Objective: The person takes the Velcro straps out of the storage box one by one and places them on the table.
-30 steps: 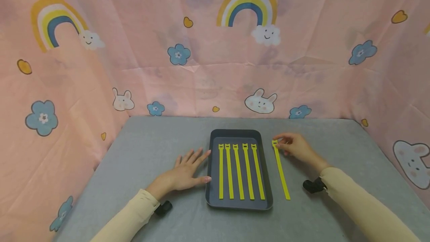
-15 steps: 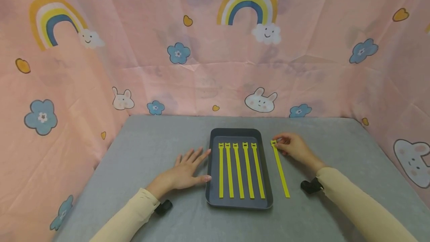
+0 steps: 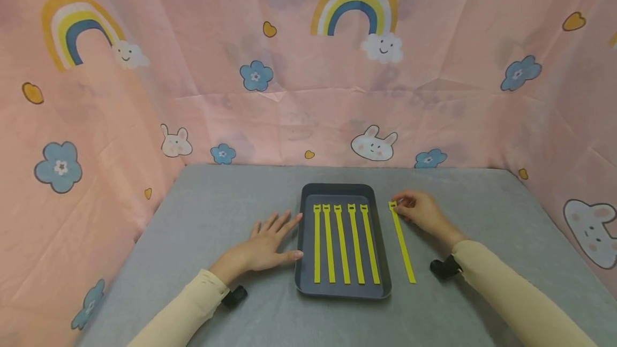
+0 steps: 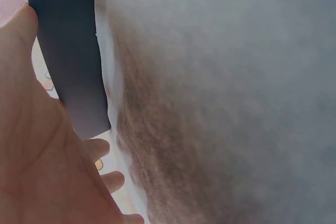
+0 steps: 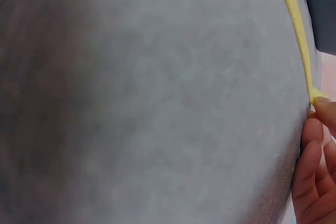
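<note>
My right hand (image 3: 426,213) pinches the slotted head of a yellow cable tie (image 3: 403,245), a flat strap lying lengthwise just right of the dark grey tray (image 3: 383,240). In the right wrist view the thumb and a fingertip meet at the end of that yellow strap (image 5: 298,27). Inside the tray, several matching yellow cable ties (image 3: 341,245) lie side by side, heads at the far end. My left hand (image 3: 260,248) is spread flat beside the tray, thumb and index fingertip at its left rim. The left wrist view shows the palm (image 4: 42,150) against the tray's side wall (image 4: 71,61).
A grey cloth covers the table (image 3: 217,191). Pink patterned fabric (image 3: 289,117) hangs behind it and on both sides. Black wrist-worn devices sit under the left sleeve (image 3: 183,309) and the right sleeve (image 3: 511,293).
My right hand and the cable tie it pinches have shifted slightly left, toward the tray. The left hand, the tray and the ties in it stay in place.
</note>
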Available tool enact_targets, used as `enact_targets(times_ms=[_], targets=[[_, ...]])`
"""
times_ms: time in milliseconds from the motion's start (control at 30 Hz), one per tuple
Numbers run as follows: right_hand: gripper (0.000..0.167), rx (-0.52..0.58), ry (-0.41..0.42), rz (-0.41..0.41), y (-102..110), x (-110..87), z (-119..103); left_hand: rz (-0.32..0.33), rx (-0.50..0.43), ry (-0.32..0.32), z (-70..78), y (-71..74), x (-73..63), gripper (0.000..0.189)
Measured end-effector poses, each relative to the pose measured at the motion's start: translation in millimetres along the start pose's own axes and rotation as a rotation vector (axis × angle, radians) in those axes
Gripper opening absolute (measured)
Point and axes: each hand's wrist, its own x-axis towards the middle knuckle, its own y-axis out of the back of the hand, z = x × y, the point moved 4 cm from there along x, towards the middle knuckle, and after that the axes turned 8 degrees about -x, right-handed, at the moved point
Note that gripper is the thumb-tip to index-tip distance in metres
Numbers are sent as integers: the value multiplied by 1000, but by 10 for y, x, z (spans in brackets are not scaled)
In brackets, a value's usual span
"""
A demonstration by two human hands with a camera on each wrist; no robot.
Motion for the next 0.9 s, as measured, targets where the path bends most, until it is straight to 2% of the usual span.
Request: enact_targets(times_ms=[500,900], targets=[[22,-3,15,-2,2,0,-18,1,5,15,2,-7,-9,89],[24,-3,-8,-17,0,11,-25,2,-5,9,11,2,-16,89]])
